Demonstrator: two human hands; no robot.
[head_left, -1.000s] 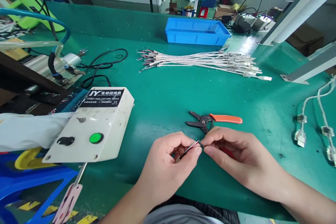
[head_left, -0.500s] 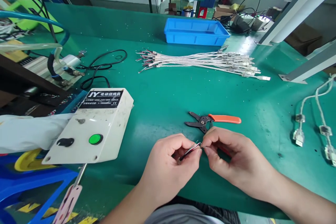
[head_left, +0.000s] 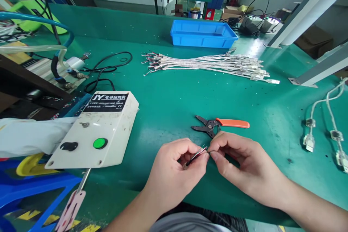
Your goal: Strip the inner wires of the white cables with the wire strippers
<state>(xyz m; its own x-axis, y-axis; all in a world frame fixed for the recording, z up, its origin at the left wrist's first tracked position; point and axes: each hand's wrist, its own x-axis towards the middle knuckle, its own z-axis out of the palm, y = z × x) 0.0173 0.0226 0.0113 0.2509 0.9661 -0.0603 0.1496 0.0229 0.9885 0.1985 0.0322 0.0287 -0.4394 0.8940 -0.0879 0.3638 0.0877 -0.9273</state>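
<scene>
My left hand is closed around the end of a cable, from which several thin wires in white, red and black fan out between thumb and forefinger. At the tips of these wires, the thumb and forefinger of my right hand pinch a wire end. The two hands almost touch. Just beyond the right hand lie wire strippers with black jaws apart and orange handles, one handle partly hidden by that hand. Farther back, a bundle of white USB cables lies crosswise, stripped ends to the left.
A white wire-twisting machine with a green button stands at left. Behind the bundle sits a blue plastic bin. Two USB cables lie at the right edge, near a grey metal post. A black cord curls on the green bench.
Both hands stay in nearly the same place. The right thumb and forefinger have shifted slightly at the wire tips, and the view has moved a little.
</scene>
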